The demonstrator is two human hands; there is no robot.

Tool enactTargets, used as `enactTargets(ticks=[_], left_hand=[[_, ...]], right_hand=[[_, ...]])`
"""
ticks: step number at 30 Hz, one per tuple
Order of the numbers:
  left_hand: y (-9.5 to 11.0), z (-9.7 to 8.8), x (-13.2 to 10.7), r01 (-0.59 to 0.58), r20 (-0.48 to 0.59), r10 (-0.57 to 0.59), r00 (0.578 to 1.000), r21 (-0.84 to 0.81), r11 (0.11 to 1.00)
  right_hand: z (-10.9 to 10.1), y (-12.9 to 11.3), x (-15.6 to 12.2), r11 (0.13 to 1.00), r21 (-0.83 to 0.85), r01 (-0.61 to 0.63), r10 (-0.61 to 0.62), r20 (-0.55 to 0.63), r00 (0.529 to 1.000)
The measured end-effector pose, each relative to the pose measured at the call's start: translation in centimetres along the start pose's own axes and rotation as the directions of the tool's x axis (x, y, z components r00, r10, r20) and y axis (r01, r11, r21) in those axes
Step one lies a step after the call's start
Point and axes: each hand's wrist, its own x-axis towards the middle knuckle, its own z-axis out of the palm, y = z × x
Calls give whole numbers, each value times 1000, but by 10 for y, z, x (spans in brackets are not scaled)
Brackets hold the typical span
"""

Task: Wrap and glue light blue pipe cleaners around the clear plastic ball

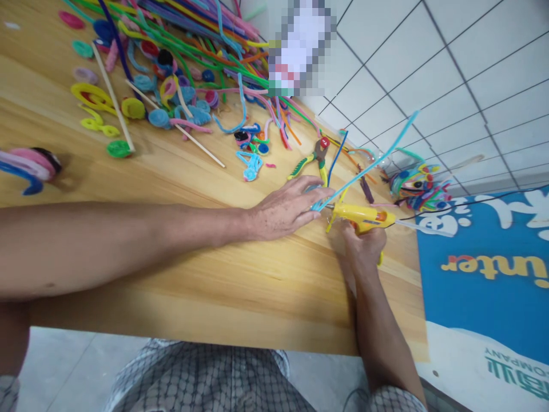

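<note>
My right hand (364, 240) is wrapped round the handle of a yellow glue gun (362, 216), its nozzle pointing left. Close to that nozzle, my left hand (285, 209) pinches the coiled end of a light blue pipe cleaner (377, 160), whose long free end rises up to the right. The nozzle tip seems to meet the blue coil, though fingers partly cover the spot. A clear glue stick (422, 228) juts from the gun's back. Just beyond my hands lie pliers (319, 157) with green and yellow handles and a dark blue pipe cleaner (337, 157).
Loose pipe cleaners (201, 34) in many colours heap at the back left, with several coiled pieces (159, 118) and thin wooden sticks (114, 97) before them. A bundle of colourful shapes (418, 186) stands by the tiled wall (429, 74). A blue printed board (484, 269) is at the right.
</note>
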Motion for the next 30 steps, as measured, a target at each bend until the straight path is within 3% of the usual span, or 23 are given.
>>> enactTargets(ticks=[17,30], left_hand=[[1,-1,0,10,-2,-10,1000,-34,999],[0,-1,-2,-14,-2,14,1000,-9,1000]], right_hand=[[-1,-6,-2,999,-29,38,-38,-13,999],[2,5,2,1000,-28,4,-5,-41,999]])
